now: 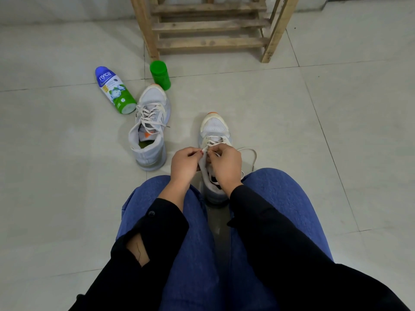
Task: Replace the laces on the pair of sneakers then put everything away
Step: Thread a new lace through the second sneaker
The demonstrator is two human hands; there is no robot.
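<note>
Two pale grey sneakers with orange toe tips stand on the tiled floor. The left sneaker (150, 129) is laced, its cream lace ends lying loose. The right sneaker (215, 131) sits between my knees, its heel half hidden by my hands and legs. My left hand (184, 163) pinches the tip of a cream lace (251, 153) over the upper eyelets. My right hand (225, 167) grips the lace and the tongue beside it. A loop of that lace trails to the right of the shoe.
A white, blue and green powder bottle (114, 90) lies on its side left of the laced sneaker. A green capped jar (160, 75) stands behind that shoe. A wooden slatted rack (211, 25) stands at the back. My blue-trousered knees (280, 198) flank the right sneaker.
</note>
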